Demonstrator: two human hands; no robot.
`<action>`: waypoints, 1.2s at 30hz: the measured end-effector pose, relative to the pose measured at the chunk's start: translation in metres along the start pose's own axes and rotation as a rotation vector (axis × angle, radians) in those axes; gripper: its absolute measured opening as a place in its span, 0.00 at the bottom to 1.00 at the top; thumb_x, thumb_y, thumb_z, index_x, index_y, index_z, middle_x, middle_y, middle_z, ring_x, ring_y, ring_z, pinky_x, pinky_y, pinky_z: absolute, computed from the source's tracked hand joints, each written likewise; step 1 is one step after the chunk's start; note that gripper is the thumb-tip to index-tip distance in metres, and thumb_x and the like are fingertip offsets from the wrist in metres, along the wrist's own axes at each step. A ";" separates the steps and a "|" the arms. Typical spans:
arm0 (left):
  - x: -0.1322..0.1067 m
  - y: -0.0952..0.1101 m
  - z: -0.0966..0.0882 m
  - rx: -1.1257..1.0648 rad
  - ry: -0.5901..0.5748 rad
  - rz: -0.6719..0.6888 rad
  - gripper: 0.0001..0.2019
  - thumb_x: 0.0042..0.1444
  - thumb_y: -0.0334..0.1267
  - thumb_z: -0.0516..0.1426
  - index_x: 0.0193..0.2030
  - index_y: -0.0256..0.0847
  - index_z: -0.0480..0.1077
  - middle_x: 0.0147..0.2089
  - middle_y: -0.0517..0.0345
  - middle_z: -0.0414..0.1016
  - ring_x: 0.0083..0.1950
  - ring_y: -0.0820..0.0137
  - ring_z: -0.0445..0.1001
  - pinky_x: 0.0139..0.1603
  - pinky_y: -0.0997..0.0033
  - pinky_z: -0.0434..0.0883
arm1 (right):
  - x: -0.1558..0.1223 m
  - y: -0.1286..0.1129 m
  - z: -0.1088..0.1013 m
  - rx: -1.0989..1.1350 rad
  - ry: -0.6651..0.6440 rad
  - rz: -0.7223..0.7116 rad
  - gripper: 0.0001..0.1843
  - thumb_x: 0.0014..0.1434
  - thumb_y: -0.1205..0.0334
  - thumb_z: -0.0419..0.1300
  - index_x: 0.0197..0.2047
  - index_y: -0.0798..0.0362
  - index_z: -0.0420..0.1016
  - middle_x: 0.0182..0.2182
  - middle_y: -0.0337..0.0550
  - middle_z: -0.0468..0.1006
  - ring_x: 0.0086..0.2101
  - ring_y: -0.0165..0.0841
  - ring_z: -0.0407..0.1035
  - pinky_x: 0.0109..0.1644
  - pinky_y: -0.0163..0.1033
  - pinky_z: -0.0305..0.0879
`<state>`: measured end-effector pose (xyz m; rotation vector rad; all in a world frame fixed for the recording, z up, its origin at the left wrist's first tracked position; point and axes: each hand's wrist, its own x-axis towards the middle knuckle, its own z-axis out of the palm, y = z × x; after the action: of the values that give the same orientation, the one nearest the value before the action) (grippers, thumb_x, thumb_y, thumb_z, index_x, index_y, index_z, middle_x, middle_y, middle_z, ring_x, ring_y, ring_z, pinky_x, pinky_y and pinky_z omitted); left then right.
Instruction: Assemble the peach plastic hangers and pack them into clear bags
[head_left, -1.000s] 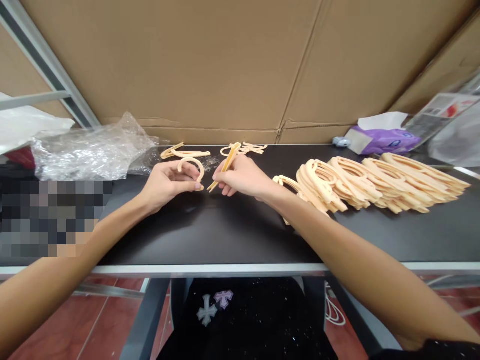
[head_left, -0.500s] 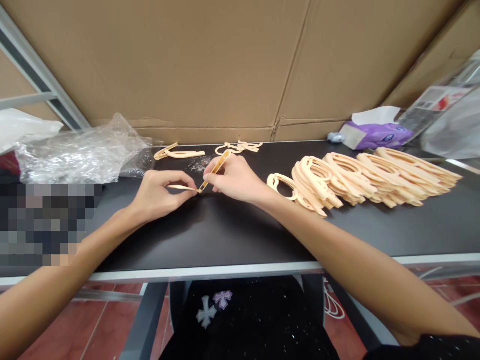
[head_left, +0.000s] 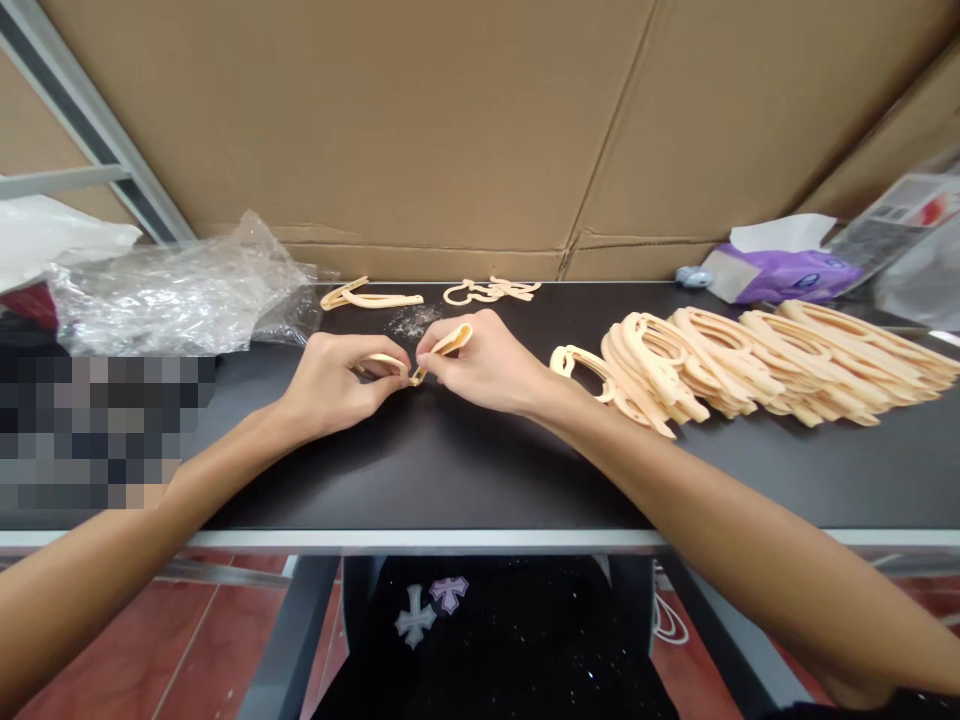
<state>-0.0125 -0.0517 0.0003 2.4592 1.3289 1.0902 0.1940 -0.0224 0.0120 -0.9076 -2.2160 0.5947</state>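
Observation:
My left hand (head_left: 337, 382) is closed on a small curved cream plastic piece (head_left: 384, 361), held low over the black table (head_left: 450, 460). My right hand (head_left: 480, 365) pinches a thin cream plastic strip (head_left: 446, 348) whose lower tip meets the curved piece between my fingers. A long overlapping row of cream plastic handle-shaped pieces (head_left: 750, 365) lies to the right of my right wrist. Loose cream offcuts (head_left: 369, 296) and a second cluster of offcuts (head_left: 491, 291) lie at the table's far edge beyond my hands.
Crumpled clear plastic wrap (head_left: 172, 295) lies at the back left. A purple tissue pack (head_left: 780, 272) and a clear bag sit at the back right. A brown cardboard wall (head_left: 450, 130) closes off the rear. A blurred patch covers the left of the table.
The curved piece stood upright in my left hand a second ago; it is now turned flat and low. Both hands have come closer together, and the strip's tip now touches the piece.

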 end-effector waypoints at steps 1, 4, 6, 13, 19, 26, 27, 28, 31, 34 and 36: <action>0.000 0.001 0.001 0.009 0.005 0.008 0.04 0.55 0.37 0.62 0.31 0.42 0.78 0.28 0.63 0.82 0.29 0.71 0.82 0.35 0.77 0.76 | 0.000 0.000 0.001 -0.016 0.004 -0.003 0.10 0.58 0.73 0.58 0.30 0.55 0.81 0.25 0.38 0.79 0.28 0.28 0.68 0.35 0.34 0.60; -0.002 0.001 0.004 0.029 0.034 0.034 0.05 0.55 0.38 0.61 0.31 0.42 0.78 0.29 0.63 0.83 0.30 0.70 0.82 0.35 0.77 0.77 | 0.000 0.003 0.004 -0.059 0.022 -0.016 0.11 0.59 0.71 0.58 0.30 0.55 0.81 0.24 0.39 0.78 0.26 0.28 0.66 0.34 0.35 0.59; -0.003 0.001 0.007 0.041 0.054 0.041 0.05 0.56 0.38 0.61 0.31 0.41 0.78 0.29 0.62 0.83 0.29 0.70 0.82 0.35 0.76 0.77 | -0.001 0.004 0.006 -0.080 0.032 -0.024 0.11 0.59 0.70 0.57 0.30 0.55 0.81 0.23 0.39 0.77 0.25 0.28 0.65 0.33 0.35 0.58; -0.003 0.001 0.013 0.076 0.066 0.082 0.07 0.57 0.35 0.58 0.32 0.41 0.78 0.32 0.60 0.84 0.31 0.71 0.82 0.36 0.76 0.76 | -0.001 0.004 0.011 -0.129 0.043 0.004 0.13 0.59 0.70 0.55 0.28 0.55 0.80 0.22 0.41 0.76 0.24 0.30 0.66 0.33 0.37 0.59; -0.002 0.002 0.010 0.111 0.041 0.050 0.09 0.57 0.39 0.58 0.30 0.41 0.78 0.30 0.58 0.83 0.30 0.69 0.79 0.35 0.72 0.73 | 0.000 -0.006 0.010 -0.127 0.047 0.175 0.12 0.58 0.68 0.55 0.24 0.55 0.74 0.22 0.45 0.75 0.23 0.32 0.66 0.29 0.38 0.59; -0.001 0.004 0.008 0.059 0.012 -0.037 0.07 0.55 0.38 0.60 0.29 0.42 0.78 0.29 0.62 0.82 0.29 0.70 0.77 0.34 0.73 0.72 | 0.002 -0.007 0.010 0.095 0.065 0.334 0.11 0.55 0.69 0.57 0.22 0.52 0.70 0.19 0.46 0.76 0.23 0.37 0.75 0.29 0.40 0.71; 0.000 0.003 0.008 0.027 0.021 -0.064 0.06 0.55 0.38 0.61 0.29 0.42 0.78 0.29 0.62 0.82 0.29 0.70 0.78 0.33 0.73 0.72 | 0.003 -0.005 0.009 0.183 0.069 0.386 0.10 0.54 0.69 0.57 0.22 0.52 0.70 0.18 0.46 0.76 0.22 0.38 0.75 0.28 0.41 0.73; 0.000 0.002 0.008 -0.013 0.037 -0.089 0.05 0.55 0.38 0.62 0.30 0.42 0.78 0.29 0.62 0.82 0.29 0.70 0.78 0.34 0.73 0.73 | 0.004 -0.004 0.009 0.273 0.078 0.436 0.09 0.54 0.70 0.58 0.23 0.53 0.70 0.18 0.46 0.76 0.21 0.38 0.76 0.27 0.41 0.74; 0.001 -0.003 0.007 -0.140 0.104 -0.126 0.07 0.54 0.42 0.66 0.32 0.41 0.79 0.32 0.60 0.83 0.32 0.68 0.80 0.35 0.72 0.76 | 0.008 -0.004 0.005 0.505 0.141 0.547 0.07 0.54 0.71 0.60 0.25 0.54 0.72 0.19 0.46 0.78 0.21 0.39 0.77 0.26 0.42 0.77; 0.001 -0.003 0.003 -0.200 0.180 -0.081 0.10 0.55 0.44 0.67 0.37 0.39 0.79 0.36 0.56 0.84 0.35 0.67 0.81 0.40 0.68 0.79 | 0.011 -0.008 -0.001 0.688 0.204 0.565 0.08 0.56 0.70 0.62 0.25 0.55 0.72 0.19 0.44 0.78 0.21 0.34 0.75 0.25 0.38 0.76; 0.000 0.000 0.000 -0.215 0.179 -0.017 0.12 0.55 0.44 0.68 0.42 0.39 0.80 0.40 0.54 0.85 0.38 0.65 0.82 0.45 0.66 0.80 | 0.011 -0.010 -0.003 0.778 0.224 0.569 0.10 0.58 0.68 0.64 0.26 0.56 0.73 0.19 0.42 0.77 0.19 0.31 0.73 0.24 0.35 0.74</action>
<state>-0.0125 -0.0515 0.0006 2.2364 1.2034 1.3979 0.1857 -0.0203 0.0251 -1.0826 -1.3123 1.4087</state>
